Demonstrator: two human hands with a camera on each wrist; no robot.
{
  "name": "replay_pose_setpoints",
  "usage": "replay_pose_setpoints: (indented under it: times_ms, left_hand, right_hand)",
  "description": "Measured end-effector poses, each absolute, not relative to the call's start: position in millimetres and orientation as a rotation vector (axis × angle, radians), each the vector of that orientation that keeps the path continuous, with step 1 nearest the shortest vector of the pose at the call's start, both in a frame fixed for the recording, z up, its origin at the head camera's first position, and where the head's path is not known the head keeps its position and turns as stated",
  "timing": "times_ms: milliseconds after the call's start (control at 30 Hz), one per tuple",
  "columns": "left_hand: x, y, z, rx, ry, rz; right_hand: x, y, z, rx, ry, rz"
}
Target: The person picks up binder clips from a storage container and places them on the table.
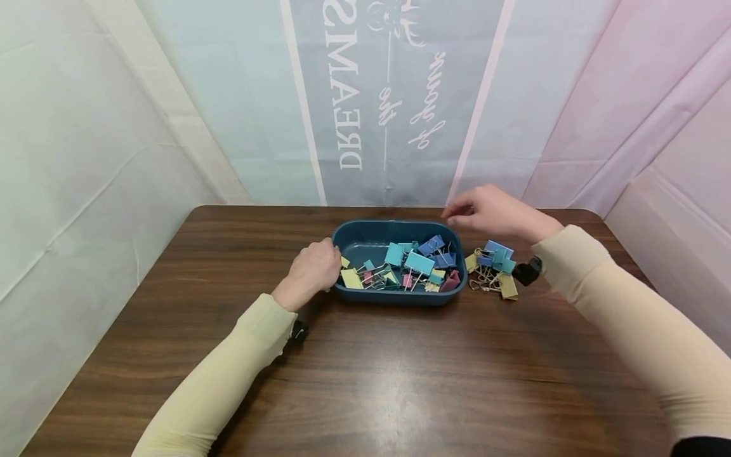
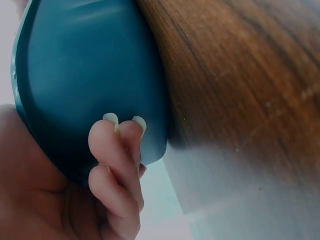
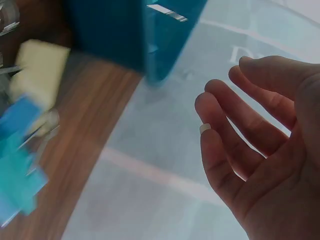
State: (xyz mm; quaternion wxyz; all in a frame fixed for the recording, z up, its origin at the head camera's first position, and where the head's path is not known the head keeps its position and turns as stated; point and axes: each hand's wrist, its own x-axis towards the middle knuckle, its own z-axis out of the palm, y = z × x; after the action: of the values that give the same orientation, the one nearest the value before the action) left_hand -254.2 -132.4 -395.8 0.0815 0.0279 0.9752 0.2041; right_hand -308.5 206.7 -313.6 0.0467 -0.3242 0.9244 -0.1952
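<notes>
A dark teal plastic bin (image 1: 394, 297) on the table holds several binder clips (image 1: 419, 263) in blue, turquoise, yellow and pink. My left hand (image 1: 314, 265) grips the bin's left end. In the left wrist view, its curled fingers (image 2: 116, 150) lie against the outer wall, and the thumb side is at the rim. My right hand (image 1: 485, 208) hovers beyond the bin's back right corner, fingers loosely bent. Nothing shows between those fingers (image 3: 225, 115) in the right wrist view. A small pile of binder clips (image 1: 495, 263) lies right of the bin, below the right wrist.
The brown wood-grain table (image 1: 377, 374) spreads out in front of the bin. Behind its back edge hangs a printed cloth (image 1: 394, 171) with white lettering, and pale cloth walls (image 1: 85, 158) stand at both sides. A small dark device (image 1: 528, 271) sits beneath the right wrist.
</notes>
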Motion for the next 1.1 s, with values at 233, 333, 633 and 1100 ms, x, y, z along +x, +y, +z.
replay_pose_setpoints:
  times_ms: [233, 333, 633, 1100]
  left_hand:
    - [-253, -134, -395, 0.07, 2.912, 0.61]
    - [-252, -134, -395, 0.065, 2.909, 0.617]
    - [-254, -132, -394, 0.055, 2.896, 0.629]
    - [-254, -133, -393, 0.065, 2.872, 0.626]
  right_hand:
    - [-323, 158, -310, -1.08, 2.723, -0.631]
    - [-329, 136, -315, -1.146, 2.681, -0.588]
    - [-337, 79, -329, -1.248, 2.597, -0.461]
    - [-329, 28, -355, -1.274, 2.443, -0.333]
